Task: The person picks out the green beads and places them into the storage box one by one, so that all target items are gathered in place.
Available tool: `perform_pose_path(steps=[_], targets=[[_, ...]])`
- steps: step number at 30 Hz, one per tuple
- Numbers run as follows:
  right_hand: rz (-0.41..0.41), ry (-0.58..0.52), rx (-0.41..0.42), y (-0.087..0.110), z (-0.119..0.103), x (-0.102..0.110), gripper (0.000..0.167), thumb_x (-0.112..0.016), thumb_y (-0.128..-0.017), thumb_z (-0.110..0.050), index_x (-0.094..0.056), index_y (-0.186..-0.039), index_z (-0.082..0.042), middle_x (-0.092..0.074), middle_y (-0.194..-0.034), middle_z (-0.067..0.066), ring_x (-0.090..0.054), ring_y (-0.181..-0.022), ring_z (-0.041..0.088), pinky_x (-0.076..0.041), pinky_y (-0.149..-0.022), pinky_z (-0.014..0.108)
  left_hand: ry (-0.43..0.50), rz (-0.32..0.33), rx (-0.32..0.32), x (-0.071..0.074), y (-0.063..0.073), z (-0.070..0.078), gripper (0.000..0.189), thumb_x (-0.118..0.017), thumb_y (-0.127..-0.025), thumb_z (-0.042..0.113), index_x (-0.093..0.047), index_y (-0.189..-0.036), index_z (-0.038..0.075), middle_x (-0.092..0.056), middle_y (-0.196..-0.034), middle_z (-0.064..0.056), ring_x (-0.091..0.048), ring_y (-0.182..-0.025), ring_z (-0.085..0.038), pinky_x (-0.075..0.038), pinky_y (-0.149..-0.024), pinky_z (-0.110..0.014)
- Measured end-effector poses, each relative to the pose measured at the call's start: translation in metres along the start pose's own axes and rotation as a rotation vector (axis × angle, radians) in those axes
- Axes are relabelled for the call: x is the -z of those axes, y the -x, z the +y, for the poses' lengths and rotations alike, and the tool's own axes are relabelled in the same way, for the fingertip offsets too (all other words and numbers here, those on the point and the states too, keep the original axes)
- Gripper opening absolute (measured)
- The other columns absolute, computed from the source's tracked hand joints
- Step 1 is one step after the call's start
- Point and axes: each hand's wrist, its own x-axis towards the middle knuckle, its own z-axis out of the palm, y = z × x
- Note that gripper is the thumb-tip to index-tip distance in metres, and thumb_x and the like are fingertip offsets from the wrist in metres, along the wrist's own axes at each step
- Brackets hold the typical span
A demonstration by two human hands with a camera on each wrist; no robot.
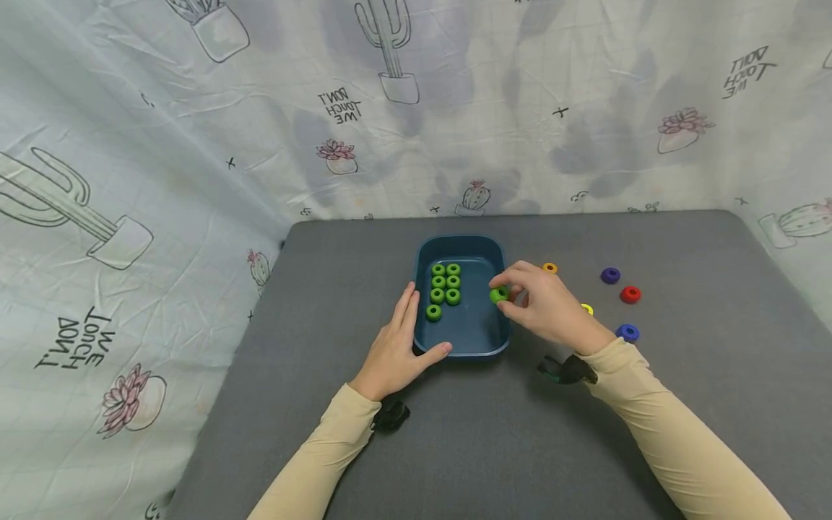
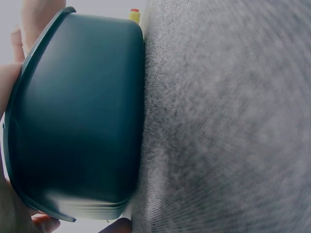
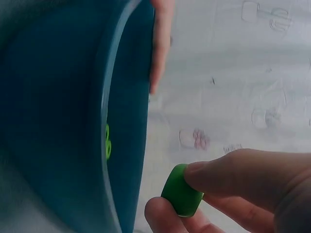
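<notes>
A dark blue tray (image 1: 477,332) stands on the grey table, with several small green rings (image 1: 453,288) arranged in two columns along its left side. My left hand (image 1: 390,361) rests against the tray's left wall, fingers extended along it and thumb spread toward the near rim. Between thumb and fingertips, my right hand (image 1: 552,307) pinches another green ring (image 3: 182,196) at the tray's right rim. The right wrist view shows this ring held beside the tray wall (image 3: 53,97). The outside of the tray (image 2: 82,107) fills much of the left wrist view.
To the right of the tray lie loose rings: an orange one (image 1: 544,268), a purple one (image 1: 610,279), a red one (image 1: 630,298) and a blue one (image 1: 627,337). A yellow ring (image 1: 588,308) is partly hidden behind my right hand. A printed curtain (image 1: 520,144) hangs behind the table.
</notes>
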Motion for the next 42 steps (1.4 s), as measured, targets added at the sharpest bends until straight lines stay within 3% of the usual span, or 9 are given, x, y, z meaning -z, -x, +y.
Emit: perform_pose_path(steps=[8, 22, 26, 33, 42], targets=[[-0.045, -0.006, 0.04, -0.012, -0.013, -0.014, 0.027, -0.077, -0.093, -0.007, -0.074, -0.12, -0.01, -0.067, -0.115, 0.006, -0.063, -0.086, 0.022, -0.051, -0.068, 0.032, 0.012, -0.017, 0.013, 0.0, 0.0, 0.001, 0.108, -0.056, -0.094, 0.075, -0.006, -0.17, 0.016, 0.008, -0.176, 0.01, -0.037, -0.152, -0.038, -0.036, -0.112, -0.07], [-0.155, 0.058, 0.053, -0.045, -0.032, -0.017, 0.029, -0.077, -0.093, -0.007, -0.074, -0.121, -0.005, -0.068, -0.116, 0.009, -0.063, -0.083, 0.016, -0.055, -0.075, 0.035, 0.005, -0.023, 0.016, 0.001, 0.0, 0.001, 0.107, -0.056, -0.095, 0.074, -0.006, -0.17, 0.015, 0.011, -0.175, 0.014, -0.04, -0.15, -0.038, -0.038, -0.111, -0.068], [-0.186, 0.056, 0.068, -0.054, -0.034, -0.018, 0.026, -0.075, -0.094, -0.006, -0.074, -0.12, -0.005, -0.068, -0.115, 0.01, -0.065, -0.083, 0.016, -0.056, -0.076, 0.035, -0.001, -0.018, 0.01, 0.002, 0.0, 0.002, 0.108, -0.056, -0.095, 0.074, -0.007, -0.169, 0.014, 0.007, -0.177, 0.008, -0.04, -0.151, -0.035, -0.038, -0.11, -0.069], [-0.315, 0.082, 0.004, -0.071, -0.038, -0.022, 0.028, -0.074, -0.093, -0.004, -0.074, -0.121, -0.004, -0.067, -0.117, 0.012, -0.065, -0.083, 0.018, -0.057, -0.08, 0.037, 0.011, -0.016, 0.008, 0.002, -0.001, 0.001, 0.107, -0.056, -0.095, 0.074, -0.007, -0.17, 0.015, 0.006, -0.177, 0.006, -0.039, -0.151, -0.035, -0.037, -0.111, -0.069], [-0.452, 0.187, -0.069, -0.089, -0.036, -0.036, 0.025, -0.075, -0.095, -0.01, -0.075, -0.12, -0.006, -0.071, -0.116, 0.01, -0.064, -0.109, 0.028, -0.053, -0.099, 0.047, 0.01, -0.019, 0.007, 0.002, 0.0, 0.001, 0.107, -0.057, -0.095, 0.073, -0.008, -0.169, 0.014, 0.01, -0.176, 0.013, -0.041, -0.149, -0.036, -0.038, -0.111, -0.068]])
